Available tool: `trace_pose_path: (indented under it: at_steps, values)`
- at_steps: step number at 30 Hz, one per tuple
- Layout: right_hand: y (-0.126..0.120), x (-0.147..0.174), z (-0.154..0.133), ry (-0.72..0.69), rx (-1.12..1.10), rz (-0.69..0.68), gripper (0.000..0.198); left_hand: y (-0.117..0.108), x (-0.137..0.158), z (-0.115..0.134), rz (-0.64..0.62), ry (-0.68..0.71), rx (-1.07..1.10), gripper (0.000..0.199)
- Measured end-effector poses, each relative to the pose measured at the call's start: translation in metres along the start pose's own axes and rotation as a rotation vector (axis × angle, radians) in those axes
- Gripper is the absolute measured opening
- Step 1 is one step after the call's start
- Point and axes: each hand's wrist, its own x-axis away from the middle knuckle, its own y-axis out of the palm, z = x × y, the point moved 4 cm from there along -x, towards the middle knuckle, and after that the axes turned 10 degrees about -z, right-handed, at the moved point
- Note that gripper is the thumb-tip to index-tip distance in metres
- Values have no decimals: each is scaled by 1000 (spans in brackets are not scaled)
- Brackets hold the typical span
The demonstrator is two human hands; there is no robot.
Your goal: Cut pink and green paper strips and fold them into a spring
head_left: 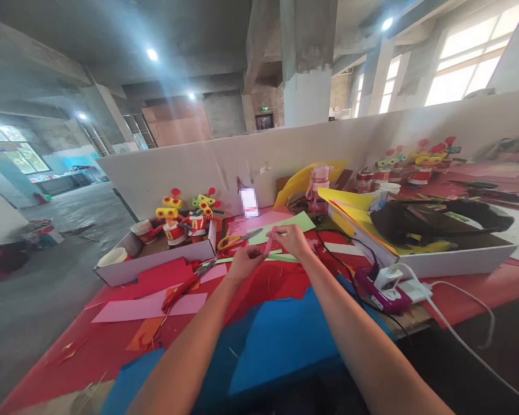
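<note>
Between my hands is a small pink paper strip (269,246), held over the table. My left hand (247,262) is closed in a pinch at the strip's lower end. At its upper end my right hand (289,237) pinches it between thumb and fingers. Light green paper (300,222) and thin green strips lie under and behind the hands. Just left of them rest yellow-handled scissors (231,241), blades pointing right. Red-handled scissors (179,294) lie nearer to me on pink paper (130,308). Blue sheets (285,334) and red paper spread below my forearms.
A white box (155,262) at left holds paper-cup robot figures (173,230). At right, another white box (454,265) holds a black bag (436,222). A purple power strip (383,291) with cables sits near my right forearm. A pink bottle (320,187) stands behind.
</note>
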Motion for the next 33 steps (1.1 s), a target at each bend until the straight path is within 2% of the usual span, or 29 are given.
trace_pose_path:
  at_steps: [3,5,7,9,11,12,14,16,19,21,22,24,27,30,33]
  values:
    - [-6,-5,-23,-110,171,-49,26,-15,5,8,-39,25,-8,18]
    - [-10,-9,-31,-152,183,-37,25,-28,7,8,-42,41,-29,15]
    - [-14,-13,-31,-168,94,62,27,-42,3,6,-17,54,-31,15]
    - [-13,-14,-20,-145,-68,254,36,-55,-6,2,72,30,41,19]
    - [-2,-11,1,-57,-202,413,45,-62,-18,-2,216,4,229,27]
    - [7,-9,12,-2,-228,434,48,-62,-24,-4,295,9,362,31]
    - [30,-6,32,35,-291,360,53,-52,-32,-9,362,17,549,37]
    - [46,-3,47,33,-361,320,55,-35,-35,-15,323,38,601,36]
    - [57,0,62,32,-424,253,54,-11,-30,-34,274,45,628,35]
    - [62,0,68,43,-395,113,49,-2,-24,-50,247,23,637,35]
    - [64,0,71,51,-383,48,48,3,-22,-56,192,12,636,35]
    - [67,1,74,62,-386,-25,47,7,-19,-65,129,-11,642,36]
    - [68,3,77,72,-422,-24,47,4,-18,-69,140,-18,679,36]
    - [68,5,78,59,-441,33,50,-1,-17,-69,234,-6,765,35]
    - [70,6,79,45,-389,28,43,-3,-16,-69,271,-11,820,33]
